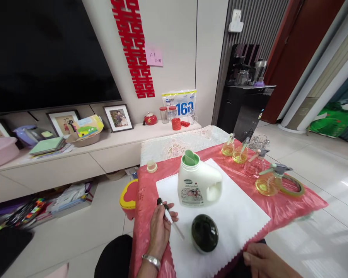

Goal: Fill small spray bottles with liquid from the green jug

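My left hand (161,224) is closed around a slim dropper (168,215) with a black top, a white collar and a clear tube. The tube slants down to the right over a white cloth (234,235). Right of its tip sits a round, bowl-like thing (204,233) with a glossy dark top. Behind that stands a white detergent bottle (188,183) with a green spout, uncapped. A pale cap (152,166) lies to its left. By the table's front edge, my right hand (261,258) has its fingers curled in; whatever it may hold is hidden.
Several glass spray bottles (269,181) with yellow or pink liquid line the right side of the red table cover (295,204). A tape roll (291,186) lies beside them. A red and yellow stool (129,197) stands left of the table.
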`<action>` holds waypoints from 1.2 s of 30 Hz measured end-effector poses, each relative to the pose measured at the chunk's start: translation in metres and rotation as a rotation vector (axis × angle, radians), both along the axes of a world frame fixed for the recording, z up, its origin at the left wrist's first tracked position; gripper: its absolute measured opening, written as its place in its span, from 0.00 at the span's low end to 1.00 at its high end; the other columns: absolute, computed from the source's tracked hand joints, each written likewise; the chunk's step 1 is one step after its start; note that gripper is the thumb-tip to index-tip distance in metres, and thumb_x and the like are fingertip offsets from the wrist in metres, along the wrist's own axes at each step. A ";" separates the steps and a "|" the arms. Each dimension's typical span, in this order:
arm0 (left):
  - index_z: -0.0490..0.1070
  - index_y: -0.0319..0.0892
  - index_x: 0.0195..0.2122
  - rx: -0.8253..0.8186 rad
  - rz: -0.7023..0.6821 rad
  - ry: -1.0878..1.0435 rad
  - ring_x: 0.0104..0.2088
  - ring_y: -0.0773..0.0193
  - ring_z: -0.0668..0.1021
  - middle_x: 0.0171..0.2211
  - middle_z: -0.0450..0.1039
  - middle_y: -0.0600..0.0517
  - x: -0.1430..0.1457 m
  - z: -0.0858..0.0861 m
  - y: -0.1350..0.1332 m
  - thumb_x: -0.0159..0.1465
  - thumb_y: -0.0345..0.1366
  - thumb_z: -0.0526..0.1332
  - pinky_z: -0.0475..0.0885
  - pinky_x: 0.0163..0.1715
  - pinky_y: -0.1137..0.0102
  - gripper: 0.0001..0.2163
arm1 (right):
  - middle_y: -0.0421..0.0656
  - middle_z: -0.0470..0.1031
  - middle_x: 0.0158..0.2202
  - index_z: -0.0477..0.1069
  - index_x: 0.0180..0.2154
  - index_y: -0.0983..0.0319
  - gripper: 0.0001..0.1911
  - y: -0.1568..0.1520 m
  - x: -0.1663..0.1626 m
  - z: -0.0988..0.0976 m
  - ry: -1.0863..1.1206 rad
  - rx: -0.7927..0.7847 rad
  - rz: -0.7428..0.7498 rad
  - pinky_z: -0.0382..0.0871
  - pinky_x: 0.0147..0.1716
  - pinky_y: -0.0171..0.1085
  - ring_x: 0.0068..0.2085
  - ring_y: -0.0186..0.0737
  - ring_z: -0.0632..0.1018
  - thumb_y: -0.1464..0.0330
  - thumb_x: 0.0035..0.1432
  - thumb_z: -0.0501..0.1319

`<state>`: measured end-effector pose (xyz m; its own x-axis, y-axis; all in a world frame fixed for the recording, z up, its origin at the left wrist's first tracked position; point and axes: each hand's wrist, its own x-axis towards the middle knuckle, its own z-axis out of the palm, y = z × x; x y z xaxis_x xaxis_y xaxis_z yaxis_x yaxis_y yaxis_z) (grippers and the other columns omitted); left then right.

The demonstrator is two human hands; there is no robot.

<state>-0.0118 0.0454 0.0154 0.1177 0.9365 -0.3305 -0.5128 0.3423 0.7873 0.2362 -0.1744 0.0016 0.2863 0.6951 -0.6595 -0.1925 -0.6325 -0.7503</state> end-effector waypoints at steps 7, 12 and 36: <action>0.69 0.40 0.44 0.062 -0.036 0.003 0.23 0.66 0.80 0.40 0.81 0.46 -0.002 -0.005 -0.004 0.56 0.50 0.70 0.75 0.23 0.71 0.23 | 0.51 0.64 0.61 0.61 0.64 0.59 0.41 0.038 -0.022 0.045 -0.453 0.497 0.276 0.70 0.56 0.43 0.58 0.46 0.71 0.62 0.50 0.68; 0.67 0.40 0.45 0.077 -0.069 0.012 0.25 0.65 0.81 0.42 0.80 0.45 -0.001 -0.004 -0.006 0.58 0.49 0.69 0.74 0.23 0.72 0.22 | 0.52 0.46 0.70 0.45 0.71 0.60 0.56 0.061 -0.056 0.027 -0.542 0.590 0.402 0.49 0.70 0.50 0.71 0.51 0.51 0.66 0.46 0.71; 0.67 0.40 0.45 0.051 -0.059 0.059 0.24 0.65 0.80 0.39 0.78 0.48 0.000 -0.004 -0.007 0.55 0.52 0.70 0.74 0.22 0.71 0.25 | 0.55 0.61 0.64 0.48 0.70 0.59 0.57 0.067 -0.024 0.124 -0.625 0.693 0.039 0.76 0.50 0.41 0.57 0.54 0.73 0.60 0.45 0.74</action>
